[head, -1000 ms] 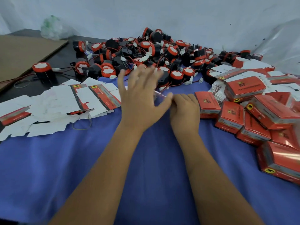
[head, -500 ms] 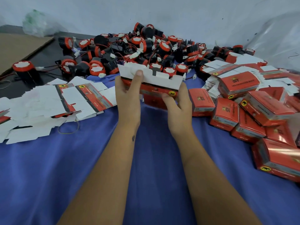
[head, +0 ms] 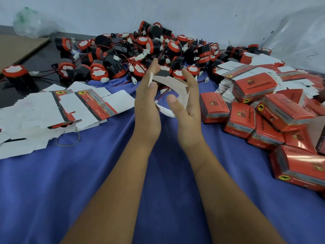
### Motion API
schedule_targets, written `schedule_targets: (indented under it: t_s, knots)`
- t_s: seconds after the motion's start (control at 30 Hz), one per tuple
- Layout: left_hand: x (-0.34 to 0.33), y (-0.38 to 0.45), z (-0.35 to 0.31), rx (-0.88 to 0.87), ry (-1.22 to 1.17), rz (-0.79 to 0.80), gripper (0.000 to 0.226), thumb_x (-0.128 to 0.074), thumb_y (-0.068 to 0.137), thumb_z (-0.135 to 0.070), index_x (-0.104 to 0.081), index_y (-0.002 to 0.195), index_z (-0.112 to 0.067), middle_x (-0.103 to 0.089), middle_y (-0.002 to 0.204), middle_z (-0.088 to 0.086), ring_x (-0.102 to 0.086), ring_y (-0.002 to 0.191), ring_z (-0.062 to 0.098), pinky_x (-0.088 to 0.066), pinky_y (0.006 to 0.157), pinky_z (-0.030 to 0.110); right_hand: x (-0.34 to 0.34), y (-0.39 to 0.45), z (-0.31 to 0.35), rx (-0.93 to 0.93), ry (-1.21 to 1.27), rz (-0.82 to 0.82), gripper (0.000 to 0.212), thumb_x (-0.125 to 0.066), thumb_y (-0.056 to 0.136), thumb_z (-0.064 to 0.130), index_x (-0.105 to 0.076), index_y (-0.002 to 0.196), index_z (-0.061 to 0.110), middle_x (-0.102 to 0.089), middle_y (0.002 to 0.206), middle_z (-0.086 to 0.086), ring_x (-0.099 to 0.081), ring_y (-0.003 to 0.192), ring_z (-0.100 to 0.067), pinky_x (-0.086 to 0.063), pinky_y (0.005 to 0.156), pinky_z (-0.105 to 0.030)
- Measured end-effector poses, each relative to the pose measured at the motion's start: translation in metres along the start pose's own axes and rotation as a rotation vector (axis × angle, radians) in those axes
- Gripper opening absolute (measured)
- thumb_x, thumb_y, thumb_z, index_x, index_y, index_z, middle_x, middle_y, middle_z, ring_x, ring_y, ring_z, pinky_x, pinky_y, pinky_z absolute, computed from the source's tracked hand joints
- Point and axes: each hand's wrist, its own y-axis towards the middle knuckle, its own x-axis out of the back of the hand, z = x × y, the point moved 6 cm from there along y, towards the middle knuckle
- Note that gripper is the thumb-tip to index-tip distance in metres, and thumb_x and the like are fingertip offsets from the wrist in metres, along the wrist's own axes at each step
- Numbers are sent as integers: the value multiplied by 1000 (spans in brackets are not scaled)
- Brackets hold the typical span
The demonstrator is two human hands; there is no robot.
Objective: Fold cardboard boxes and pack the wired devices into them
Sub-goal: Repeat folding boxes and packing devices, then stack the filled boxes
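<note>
Above the blue cloth [head: 105, 182] I hold one unfolded box blank [head: 173, 88], its pale inner side toward me, bent into a curve between my hands. My left hand [head: 147, 104] pinches its left flap between thumb and fingers. My right hand [head: 184, 106] cups the right side, fingers behind the card and thumb in front. Behind my hands lies a heap of black and red wired devices [head: 140, 55] with white connectors.
Flat box blanks [head: 58, 110] lie spread at the left, with a rubber band [head: 68, 140] by them. Several closed red boxes [head: 263, 117] are piled at the right, more blanks behind them. A brown cardboard sheet [head: 15, 48] and a plastic bag [head: 29, 23] sit far left.
The box blank, held flat and wide between both hands half a second ago, is now turned and bent into a curve. My hands have moved closer together, palms facing.
</note>
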Motion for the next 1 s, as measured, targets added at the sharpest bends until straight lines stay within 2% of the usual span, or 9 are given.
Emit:
schedule_targets:
  t_s: [0.1,0.2,0.33,0.47,0.53,0.63,0.8,0.93,1.0]
  knots:
    - [-7,-6,0,45,-25,140,59,-33,100,-41,-38,149,-11,-40,156,2,-34,144,6,-31,115,20,10,4,-3,-30,21,-115,54,-56,91,34,-41,140,16,-49,127,20,-47,119,12,-38,95,-8]
    - [-15,-12,-1,5,122,307,72,-47,91,-57,-34,150,-18,-36,155,-11,-29,144,-2,-29,114,16,24,9,-6,-102,77,-241,46,-53,91,37,-49,133,18,-53,114,19,-52,104,18,-40,86,-4]
    - [-13,-12,1,-138,376,431,76,-65,89,-35,-27,153,-20,-29,152,-25,-27,145,0,-27,117,23,31,9,-13,-204,145,-314,33,-52,85,48,-58,114,32,-57,120,7,-54,116,-4,-45,101,-29]
    - [2,-4,0,-91,327,208,47,-65,91,-31,-47,134,-37,-53,133,-28,-49,126,-6,-42,100,16,30,16,-9,-272,258,-318,41,-51,83,45,-59,117,23,-63,122,-8,-57,120,-29,-43,106,-53]
    - [10,-2,1,-21,221,57,26,-60,94,-32,-56,119,-39,-64,117,-21,-60,112,0,-49,91,19,25,21,-7,-262,237,-217,39,-53,82,36,-60,117,18,-64,119,-12,-61,112,-27,-49,100,-49]
    - [23,3,8,83,87,-54,14,-54,98,-32,-64,107,-28,-71,101,-11,-66,95,7,-54,80,25,13,11,-10,-222,82,-23,37,-60,88,26,-61,123,16,-69,113,0,-65,103,-10,-53,83,-25]
    - [29,4,14,212,11,-102,26,-50,102,-29,-72,93,-38,-75,95,-12,-69,88,5,-53,71,24,8,6,-15,-230,-7,96,29,-64,87,24,-65,116,22,-72,111,2,-67,104,-14,-55,81,-26]
    - [13,6,14,243,-185,50,36,-35,101,-49,-59,126,-39,-64,133,-2,-62,121,14,-52,97,32,12,10,-19,-273,56,23,43,-68,86,22,-58,126,11,-68,121,-5,-65,112,-17,-56,89,-35]
    - [10,7,14,252,-322,81,48,-21,102,-54,-49,137,-36,-60,139,-3,-58,127,15,-51,97,28,13,10,-22,-298,88,3,46,-69,88,19,-54,131,11,-65,126,-6,-62,117,-20,-54,96,-40]
